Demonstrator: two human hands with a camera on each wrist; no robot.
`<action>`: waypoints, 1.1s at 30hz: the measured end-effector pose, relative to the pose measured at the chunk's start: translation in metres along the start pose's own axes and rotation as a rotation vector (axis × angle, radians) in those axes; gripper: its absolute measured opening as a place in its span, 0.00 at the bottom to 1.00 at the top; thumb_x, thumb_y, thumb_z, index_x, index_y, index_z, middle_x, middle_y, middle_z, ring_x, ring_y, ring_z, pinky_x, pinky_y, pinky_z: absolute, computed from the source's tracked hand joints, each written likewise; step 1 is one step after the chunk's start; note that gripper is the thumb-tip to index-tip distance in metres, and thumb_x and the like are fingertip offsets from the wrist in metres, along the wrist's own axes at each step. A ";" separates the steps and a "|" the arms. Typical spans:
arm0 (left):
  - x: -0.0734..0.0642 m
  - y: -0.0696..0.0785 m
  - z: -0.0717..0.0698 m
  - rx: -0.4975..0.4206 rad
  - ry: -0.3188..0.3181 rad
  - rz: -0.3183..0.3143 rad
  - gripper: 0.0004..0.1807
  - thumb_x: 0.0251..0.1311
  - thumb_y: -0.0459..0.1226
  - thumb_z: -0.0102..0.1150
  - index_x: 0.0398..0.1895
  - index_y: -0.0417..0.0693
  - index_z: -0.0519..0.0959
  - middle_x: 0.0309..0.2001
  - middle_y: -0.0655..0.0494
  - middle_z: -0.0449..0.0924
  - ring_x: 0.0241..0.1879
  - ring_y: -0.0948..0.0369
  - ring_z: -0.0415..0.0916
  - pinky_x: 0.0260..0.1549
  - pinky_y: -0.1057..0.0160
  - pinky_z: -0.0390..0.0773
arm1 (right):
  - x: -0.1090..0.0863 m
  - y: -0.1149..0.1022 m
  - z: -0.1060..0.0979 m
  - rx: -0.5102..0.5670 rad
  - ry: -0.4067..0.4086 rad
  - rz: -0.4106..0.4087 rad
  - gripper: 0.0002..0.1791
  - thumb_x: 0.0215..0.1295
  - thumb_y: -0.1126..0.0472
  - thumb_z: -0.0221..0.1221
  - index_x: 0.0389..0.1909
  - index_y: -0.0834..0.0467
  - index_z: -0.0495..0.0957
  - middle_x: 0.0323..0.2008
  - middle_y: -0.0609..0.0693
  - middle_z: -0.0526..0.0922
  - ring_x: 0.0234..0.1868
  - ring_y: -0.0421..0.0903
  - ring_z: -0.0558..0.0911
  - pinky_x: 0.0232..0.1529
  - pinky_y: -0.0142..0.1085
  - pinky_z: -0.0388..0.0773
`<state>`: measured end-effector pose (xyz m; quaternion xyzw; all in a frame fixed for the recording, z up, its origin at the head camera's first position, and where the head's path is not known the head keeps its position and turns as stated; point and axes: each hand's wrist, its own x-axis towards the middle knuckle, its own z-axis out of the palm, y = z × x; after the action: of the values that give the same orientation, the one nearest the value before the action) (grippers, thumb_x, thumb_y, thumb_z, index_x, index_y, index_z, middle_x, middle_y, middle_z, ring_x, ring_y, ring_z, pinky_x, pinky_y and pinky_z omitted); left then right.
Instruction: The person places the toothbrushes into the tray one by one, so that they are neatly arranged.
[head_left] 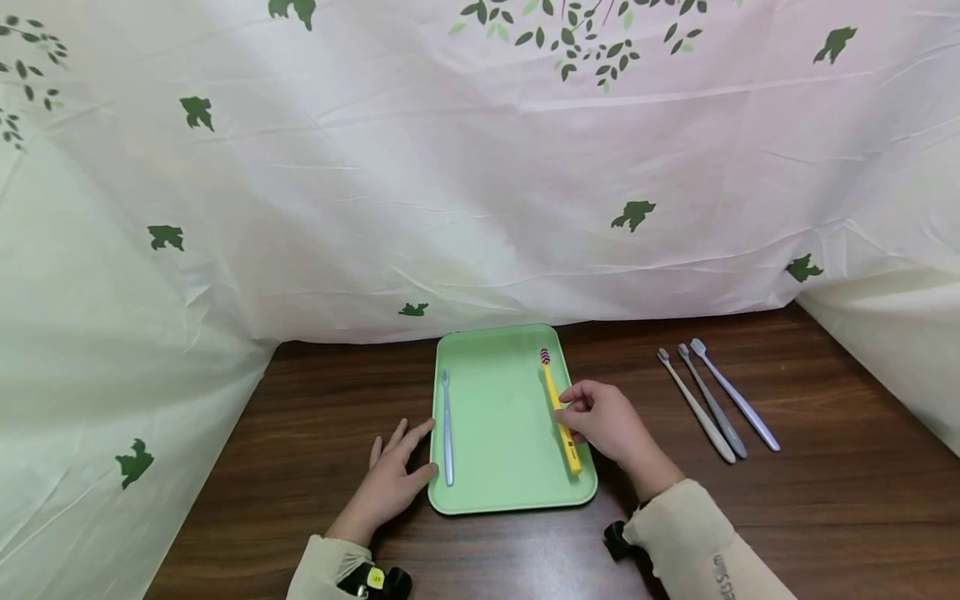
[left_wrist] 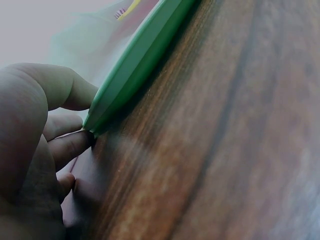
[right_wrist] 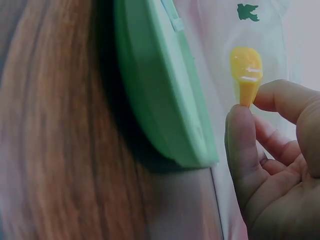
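Note:
My right hand (head_left: pixel 606 421) pinches a yellow toothbrush (head_left: pixel 552 387) by its handle, between thumb and fingers. In the head view the toothbrush overlaps the right side of a green tray (head_left: pixel 498 492); the right wrist view has its rounded handle end (right_wrist: pixel 246 65) pointing at the camera, above the tray's rim. My left hand (head_left: pixel 386 483) touches the left edge of the tray, with thumb and fingertips at the rim and fingers spread loosely. Inside the tray, along its left side, lies a light blue toothbrush (head_left: pixel 447 433).
To the right of the tray, a cream toothbrush (head_left: pixel 697 408), a grey toothbrush (head_left: pixel 712 402) and a lavender toothbrush (head_left: pixel 735 394) lie side by side on the brown wooden table (head_left: pixel 847 483). A white cloth (head_left: pixel 360 208) with green leaf prints hangs behind and at both sides.

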<state>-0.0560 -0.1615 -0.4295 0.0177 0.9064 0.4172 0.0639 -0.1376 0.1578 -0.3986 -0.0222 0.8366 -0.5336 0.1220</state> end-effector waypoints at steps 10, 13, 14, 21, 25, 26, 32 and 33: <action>0.000 -0.002 -0.001 0.001 0.008 0.012 0.33 0.67 0.38 0.60 0.76 0.51 0.65 0.72 0.49 0.67 0.79 0.45 0.41 0.71 0.38 0.24 | 0.001 -0.006 0.016 0.024 -0.014 0.002 0.10 0.62 0.66 0.67 0.43 0.64 0.80 0.31 0.54 0.81 0.26 0.45 0.82 0.29 0.39 0.85; 0.000 -0.002 -0.002 -0.002 0.004 0.012 0.34 0.67 0.38 0.60 0.76 0.51 0.65 0.72 0.49 0.67 0.79 0.45 0.41 0.71 0.38 0.24 | 0.003 -0.008 0.024 0.019 -0.021 0.003 0.10 0.62 0.66 0.68 0.42 0.64 0.81 0.30 0.53 0.82 0.25 0.45 0.82 0.28 0.39 0.84; 0.000 -0.002 -0.002 -0.002 0.003 0.009 0.34 0.67 0.38 0.60 0.76 0.51 0.65 0.72 0.50 0.67 0.79 0.46 0.41 0.71 0.39 0.24 | 0.003 -0.009 0.027 0.023 -0.024 0.001 0.10 0.61 0.66 0.68 0.42 0.64 0.81 0.30 0.53 0.82 0.25 0.45 0.82 0.28 0.39 0.84; -0.001 -0.001 0.000 -0.009 0.006 0.022 0.33 0.67 0.37 0.60 0.75 0.50 0.65 0.72 0.48 0.67 0.78 0.44 0.41 0.71 0.38 0.24 | 0.003 -0.013 0.043 0.020 -0.041 0.000 0.09 0.61 0.66 0.69 0.40 0.62 0.81 0.28 0.52 0.82 0.23 0.46 0.81 0.27 0.38 0.83; 0.000 -0.001 0.000 -0.013 0.006 0.028 0.33 0.67 0.38 0.61 0.75 0.50 0.66 0.72 0.48 0.67 0.78 0.44 0.41 0.71 0.37 0.23 | 0.005 -0.015 0.050 0.027 -0.048 -0.017 0.08 0.61 0.66 0.68 0.39 0.63 0.81 0.27 0.52 0.82 0.22 0.45 0.81 0.26 0.38 0.83; 0.000 -0.001 0.000 -0.014 0.007 0.028 0.33 0.67 0.38 0.61 0.75 0.51 0.66 0.72 0.48 0.67 0.78 0.44 0.41 0.71 0.37 0.23 | 0.006 -0.016 0.052 0.030 -0.051 -0.024 0.08 0.61 0.66 0.68 0.39 0.63 0.81 0.27 0.52 0.82 0.22 0.45 0.81 0.26 0.38 0.83; 0.000 0.000 0.000 -0.018 0.009 0.025 0.33 0.67 0.38 0.61 0.75 0.51 0.66 0.72 0.48 0.67 0.78 0.44 0.41 0.70 0.37 0.23 | 0.011 -0.023 0.063 0.052 -0.069 -0.057 0.07 0.60 0.68 0.68 0.38 0.64 0.81 0.26 0.51 0.82 0.21 0.44 0.81 0.26 0.38 0.83; 0.000 0.000 0.000 -0.018 0.008 0.024 0.33 0.67 0.38 0.61 0.75 0.51 0.66 0.72 0.48 0.67 0.78 0.44 0.41 0.70 0.37 0.23 | 0.012 -0.024 0.064 0.052 -0.071 -0.059 0.07 0.60 0.68 0.68 0.38 0.63 0.81 0.26 0.51 0.82 0.21 0.44 0.82 0.26 0.38 0.83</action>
<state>-0.0561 -0.1612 -0.4299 0.0265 0.9025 0.4263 0.0553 -0.1369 0.0883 -0.4052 -0.0626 0.8166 -0.5573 0.1365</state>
